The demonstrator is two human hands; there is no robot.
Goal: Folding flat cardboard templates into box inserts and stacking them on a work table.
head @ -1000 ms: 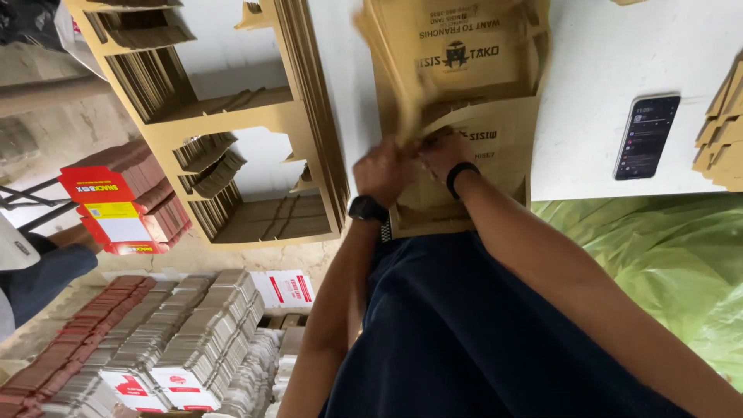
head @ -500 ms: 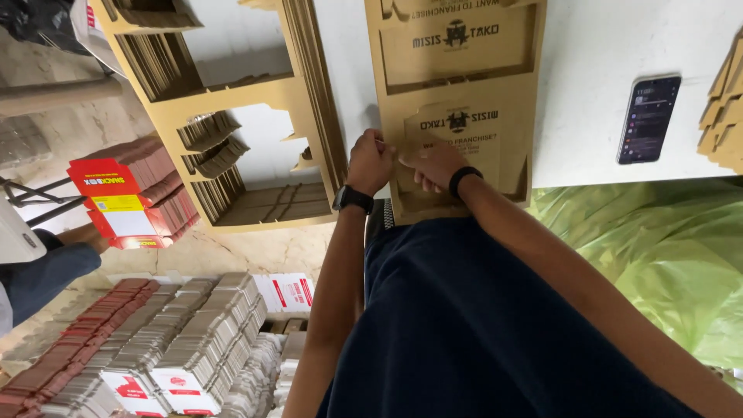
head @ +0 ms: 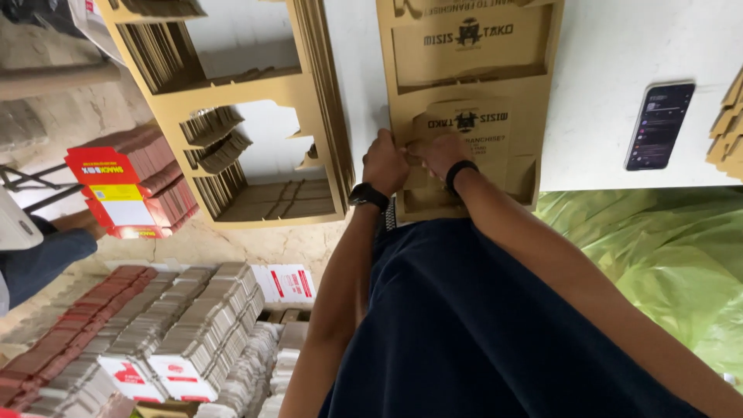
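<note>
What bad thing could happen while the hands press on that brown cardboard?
Both hands, left hand and right hand, push on the die-cut cardboard sheet, so a thin strip might tear. The phone lies near the table edge; a swinging sheet could perhaps knock it off.

top cardboard sheet [head: 469, 46] — cut by upper edge | fingertips hidden under 2 hands | seated person [head: 35, 255] — cropped left

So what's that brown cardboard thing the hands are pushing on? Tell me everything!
The brown cardboard sheet lies flat on the white table, with dark printing and punched-out shapes that leave a frame. It looks like thin, stiff card. The left hand and right hand press side by side on a printed panel near its lower edge.
</note>
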